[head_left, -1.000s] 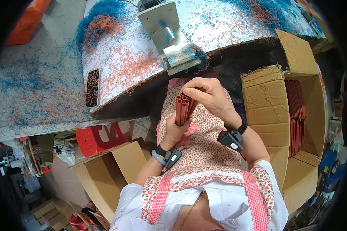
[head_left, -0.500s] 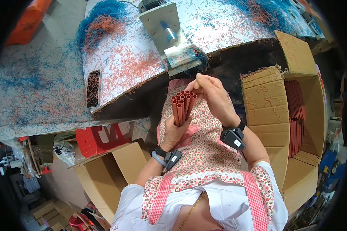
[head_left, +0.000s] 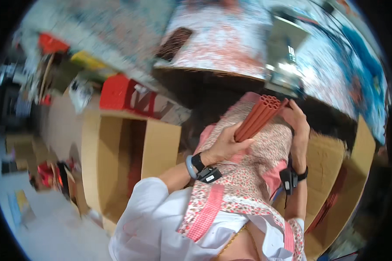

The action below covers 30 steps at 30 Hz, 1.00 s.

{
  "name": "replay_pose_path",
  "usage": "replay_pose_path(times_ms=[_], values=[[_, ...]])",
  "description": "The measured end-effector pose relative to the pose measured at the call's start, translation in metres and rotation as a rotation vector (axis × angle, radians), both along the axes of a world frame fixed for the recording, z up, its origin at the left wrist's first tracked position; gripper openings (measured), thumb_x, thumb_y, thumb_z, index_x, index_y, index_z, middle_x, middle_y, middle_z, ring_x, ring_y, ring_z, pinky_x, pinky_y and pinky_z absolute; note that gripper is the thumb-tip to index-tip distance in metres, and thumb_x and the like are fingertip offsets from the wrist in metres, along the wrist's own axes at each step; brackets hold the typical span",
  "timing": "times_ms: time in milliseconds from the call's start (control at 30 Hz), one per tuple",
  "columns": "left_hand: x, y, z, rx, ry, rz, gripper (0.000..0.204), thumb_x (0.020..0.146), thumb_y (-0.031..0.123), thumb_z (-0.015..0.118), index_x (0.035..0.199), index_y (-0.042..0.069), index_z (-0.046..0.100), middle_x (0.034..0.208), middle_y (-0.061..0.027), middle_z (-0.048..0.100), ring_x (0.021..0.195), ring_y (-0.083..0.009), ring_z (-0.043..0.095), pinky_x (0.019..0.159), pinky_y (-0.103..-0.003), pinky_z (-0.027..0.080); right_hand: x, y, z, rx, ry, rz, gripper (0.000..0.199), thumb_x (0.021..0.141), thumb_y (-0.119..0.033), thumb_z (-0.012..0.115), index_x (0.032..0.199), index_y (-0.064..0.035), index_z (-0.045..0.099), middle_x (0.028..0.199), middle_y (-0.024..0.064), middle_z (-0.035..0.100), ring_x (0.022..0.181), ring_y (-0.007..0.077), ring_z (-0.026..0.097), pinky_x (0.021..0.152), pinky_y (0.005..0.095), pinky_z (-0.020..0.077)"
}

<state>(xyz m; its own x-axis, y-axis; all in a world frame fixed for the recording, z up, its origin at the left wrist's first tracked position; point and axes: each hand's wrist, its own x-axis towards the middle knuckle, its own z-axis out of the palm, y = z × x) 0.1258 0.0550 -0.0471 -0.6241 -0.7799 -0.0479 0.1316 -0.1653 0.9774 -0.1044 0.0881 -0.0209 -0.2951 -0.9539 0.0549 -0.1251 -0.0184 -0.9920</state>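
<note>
A bundle of red-orange plastic tubes [head_left: 260,116] is held in front of my flowered apron. My left hand [head_left: 225,145] grips the bundle around its lower half. My right hand [head_left: 295,118] rests against the bundle's top end, its fingers curled on the outer tubes. The open tube ends point up and to the right, toward the worktable. Both wrists carry a dark band with a small device.
An open cardboard box [head_left: 117,152] stands at my left, a red crate [head_left: 122,93] behind it. Another cardboard box [head_left: 335,174] with red tubes stands at my right. Ahead lies a worktable [head_left: 231,43] speckled red and blue, bearing a pale metal machine [head_left: 285,56].
The view has swung sharply left and blurred. The bundle of tubes has tilted to the right, and both hands still hold it.
</note>
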Motion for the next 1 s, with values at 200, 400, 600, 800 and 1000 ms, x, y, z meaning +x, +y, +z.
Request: replay_pose_path(times_ms=[200,400,600,800,1000], values=[[0.079,0.011,0.024,-0.096,0.001,0.077,0.045,0.085,0.006,0.070,0.127,-0.001,0.053,0.110,-0.0043,0.063,0.096,-0.0081,0.057,0.085,-0.026,0.047,0.108,-0.021,0.048,-0.009,-0.129,0.323,0.043,0.099,-0.026,0.041,0.127,0.0045,0.053,0.119,0.0128,0.063,0.108,0.0222,0.060,0.099,0.0319,0.0419],[0.115,0.036,-0.009,0.165,0.124,0.332,0.031,0.088,0.003,0.067,0.117,0.001,0.057,0.101,-0.0016,0.063,0.089,-0.0064,0.058,0.076,-0.022,0.049,0.178,-0.053,0.055,-0.186,0.434,0.893,0.033,0.091,-0.024,0.055,0.116,-0.0025,0.055,0.090,0.0207,0.061,0.080,0.0419,0.059,0.070,0.0439,0.0486],[0.129,0.038,-0.030,0.138,0.193,0.366,0.034,0.089,0.001,0.065,0.121,0.001,0.055,0.110,-0.0042,0.063,0.099,-0.0106,0.060,0.085,-0.026,0.050,0.185,-0.056,0.035,-0.096,0.489,0.943,0.036,0.096,-0.037,0.050,0.110,-0.0039,0.053,0.089,0.0204,0.062,0.082,0.0418,0.059,0.068,0.0469,0.0474],[0.128,0.034,-0.039,0.118,0.184,0.365,0.037,0.088,-0.005,0.062,0.124,0.001,0.054,0.116,-0.0068,0.062,0.105,-0.0134,0.060,0.090,-0.027,0.049,0.175,-0.058,0.026,-0.088,0.445,0.955,0.039,0.097,-0.039,0.045,0.111,-0.0030,0.051,0.089,0.0216,0.062,0.083,0.0430,0.059,0.069,0.0480,0.0468],[0.119,0.033,-0.038,0.128,-0.019,0.329,0.033,0.087,0.001,0.066,0.119,0.000,0.057,0.105,-0.0058,0.064,0.090,-0.0103,0.061,0.076,-0.025,0.051,0.155,-0.052,0.014,-0.029,0.337,0.865,0.033,0.096,-0.034,0.051,0.107,-0.0026,0.055,0.091,0.0210,0.063,0.083,0.0414,0.060,0.069,0.0447,0.0479]])
